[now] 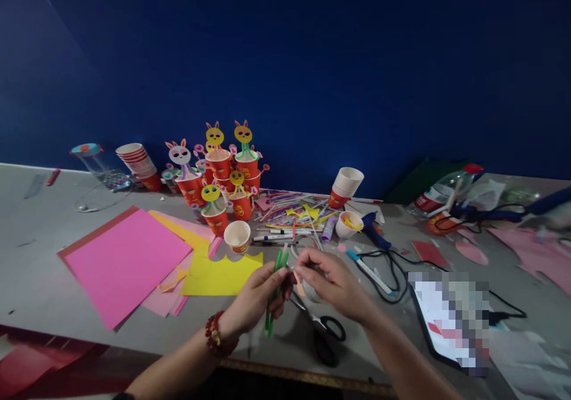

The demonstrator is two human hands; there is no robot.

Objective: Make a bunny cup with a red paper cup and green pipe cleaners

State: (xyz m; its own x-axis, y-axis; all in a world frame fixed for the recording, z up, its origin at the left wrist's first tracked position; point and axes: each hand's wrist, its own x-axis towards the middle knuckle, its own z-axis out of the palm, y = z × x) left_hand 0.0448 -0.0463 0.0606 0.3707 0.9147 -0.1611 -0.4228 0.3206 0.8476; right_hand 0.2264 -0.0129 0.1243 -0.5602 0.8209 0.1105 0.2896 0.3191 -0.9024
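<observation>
My left hand (pixel 263 293) is closed round a pair of thin green straws (pixel 270 316), held upright and slightly tilted over the front of the table. Close beside it, my right hand (pixel 334 278) has its thumb and fingertips pinched together near the straws; what they pinch is too small to make out. A pale, rounded thing (pixel 311 293), partly hidden, shows under the right hand. Below both hands lie scissors with black handles (pixel 328 334). Yellow paper (pixel 218 275) with cut-out edges lies left of the left hand, near an upright paper cup (pixel 237 237).
Several red cups with paper rabbit figures (pixel 214 209) stand at the back, left of a pile of thin coloured sticks (pixel 285 206). Pink paper (pixel 129 263) covers the left. At right are a phone (pixel 439 322), a black cable (pixel 397 260), a glue gun (pixel 375 230) and a bottle (pixel 439 194).
</observation>
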